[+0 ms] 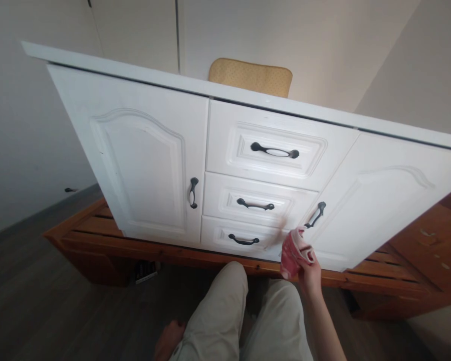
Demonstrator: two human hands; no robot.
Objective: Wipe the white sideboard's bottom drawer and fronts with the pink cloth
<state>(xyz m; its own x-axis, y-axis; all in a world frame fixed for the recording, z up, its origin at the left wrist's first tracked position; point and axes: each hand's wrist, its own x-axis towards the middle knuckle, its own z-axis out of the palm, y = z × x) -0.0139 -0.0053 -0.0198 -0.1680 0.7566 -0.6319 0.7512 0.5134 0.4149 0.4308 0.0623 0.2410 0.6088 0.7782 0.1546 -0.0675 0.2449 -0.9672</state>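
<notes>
My right hand (308, 273) is closed around a crumpled pink and white cloth (291, 253). It holds the cloth in front of the lower right part of a white cabinet (244, 180), just below the dark handle (315, 214) of the right door. The cloth covers part of the bottom drawer's right end; whether it presses on the surface I cannot tell. Low in the view, my left hand (172, 333) is beside my left leg, away from the cabinet. Its fingers are dim and mostly hidden.
The cabinet has a left door (143, 165), a right door (391, 205) and three middle drawers with dark handles. It stands on a slatted brown wooden bench (93, 240). A tan, dotted rounded panel (251, 75) rises behind the top. My knees are close to the bench edge.
</notes>
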